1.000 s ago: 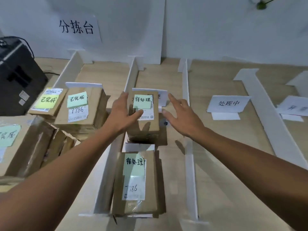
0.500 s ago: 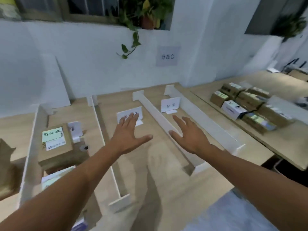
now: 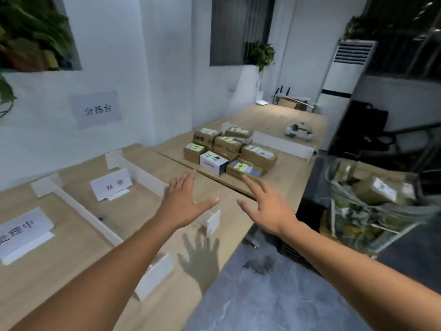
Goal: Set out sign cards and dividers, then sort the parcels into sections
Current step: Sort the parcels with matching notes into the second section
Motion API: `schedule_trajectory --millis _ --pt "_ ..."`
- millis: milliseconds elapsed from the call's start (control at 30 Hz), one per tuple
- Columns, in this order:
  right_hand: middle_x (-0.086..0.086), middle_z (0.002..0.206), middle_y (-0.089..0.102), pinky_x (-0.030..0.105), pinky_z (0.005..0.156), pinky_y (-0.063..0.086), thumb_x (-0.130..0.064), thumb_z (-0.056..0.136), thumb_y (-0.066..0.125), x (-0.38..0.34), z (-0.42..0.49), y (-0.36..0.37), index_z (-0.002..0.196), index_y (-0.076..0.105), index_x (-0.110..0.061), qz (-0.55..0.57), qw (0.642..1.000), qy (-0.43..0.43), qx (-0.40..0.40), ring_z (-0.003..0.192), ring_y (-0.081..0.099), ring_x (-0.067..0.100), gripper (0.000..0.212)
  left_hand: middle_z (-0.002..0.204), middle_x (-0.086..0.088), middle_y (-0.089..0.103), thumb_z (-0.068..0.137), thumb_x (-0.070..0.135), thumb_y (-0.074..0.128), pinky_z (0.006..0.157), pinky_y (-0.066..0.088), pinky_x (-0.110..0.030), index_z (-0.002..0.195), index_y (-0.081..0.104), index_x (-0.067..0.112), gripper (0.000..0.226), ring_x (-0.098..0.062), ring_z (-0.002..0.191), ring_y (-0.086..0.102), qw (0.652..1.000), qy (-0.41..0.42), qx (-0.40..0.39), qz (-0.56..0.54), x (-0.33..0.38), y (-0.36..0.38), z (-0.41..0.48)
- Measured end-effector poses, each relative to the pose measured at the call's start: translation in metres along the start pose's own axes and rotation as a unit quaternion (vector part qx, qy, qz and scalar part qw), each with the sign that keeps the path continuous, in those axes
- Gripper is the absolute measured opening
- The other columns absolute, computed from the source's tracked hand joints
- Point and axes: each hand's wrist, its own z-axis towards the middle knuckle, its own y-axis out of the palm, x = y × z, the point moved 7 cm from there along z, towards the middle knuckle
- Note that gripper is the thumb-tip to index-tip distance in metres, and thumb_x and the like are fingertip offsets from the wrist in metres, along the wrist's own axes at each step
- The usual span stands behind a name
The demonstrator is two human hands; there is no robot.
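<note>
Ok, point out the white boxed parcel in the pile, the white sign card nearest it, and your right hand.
White boxed parcel [image 3: 214,162]: head view, top face.
White sign card [image 3: 111,184]: head view, front face.
Right hand [image 3: 267,203]: head view, back of hand.

Both hands reach forward over the wooden table [image 3: 59,266], palms down, fingers spread, holding nothing: the left hand [image 3: 182,199] above a white divider [image 3: 145,172], the right hand [image 3: 267,206] near the table's right edge. To the left stand two white sign cards [image 3: 111,183] [image 3: 22,231] between dividers. Farther right, a pile of brown parcels [image 3: 229,149] sits on the next table, one white box [image 3: 213,162] at its near side.
</note>
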Motion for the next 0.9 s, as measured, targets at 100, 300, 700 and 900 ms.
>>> schedule_trajectory --millis 100,300,700,900 --pt "0.008 0.163 0.028 0.049 0.119 0.028 -0.07 0.097 0.035 0.09 0.012 -0.019 0.16 0.014 -0.042 0.002 1.0 0.028 -0.003 0.15 0.026 0.026 0.073 0.172 0.005 0.002 0.077 0.087 0.054 0.126 0.009 -0.05 0.164 0.007 0.032 0.113 -0.028 0.158 -0.001 1.0 0.009 -0.024 -0.004 0.059 0.055 0.045" --pt "0.005 0.162 0.031 0.043 0.116 0.028 -0.071 0.097 0.034 0.205 0.061 -0.037 0.159 0.014 -0.045 0.026 0.999 0.043 0.01 0.149 0.028 0.023 0.071 0.172 0.008 0.0 0.076 0.088 0.052 0.126 0.009 -0.052 0.163 0.005 0.034 0.114 -0.027 0.158 -0.003 0.999 0.022 -0.038 -0.005 0.127 0.124 0.127" --pt "0.004 0.161 0.03 0.044 0.118 0.032 -0.069 0.097 0.036 0.371 0.285 0.023 0.159 0.015 -0.042 0.056 0.997 0.032 -0.03 0.147 0.03 0.024 0.071 0.172 0.002 0.001 0.085 0.079 0.055 0.126 0.01 -0.054 0.164 0.008 0.024 0.107 -0.032 0.157 -0.003 0.998 -0.022 -0.046 -0.039 0.146 0.247 0.388" --pt "0.003 0.158 0.033 0.044 0.117 0.034 -0.065 0.098 0.041 0.435 0.402 0.041 0.159 0.017 -0.041 0.076 0.995 0.012 -0.066 0.144 0.033 0.023 0.07 0.172 -0.003 0.006 0.087 0.079 0.052 0.124 0.012 -0.058 0.164 0.01 0.02 0.106 -0.033 0.157 0.003 0.994 -0.085 -0.042 -0.057 0.144 0.292 0.497"
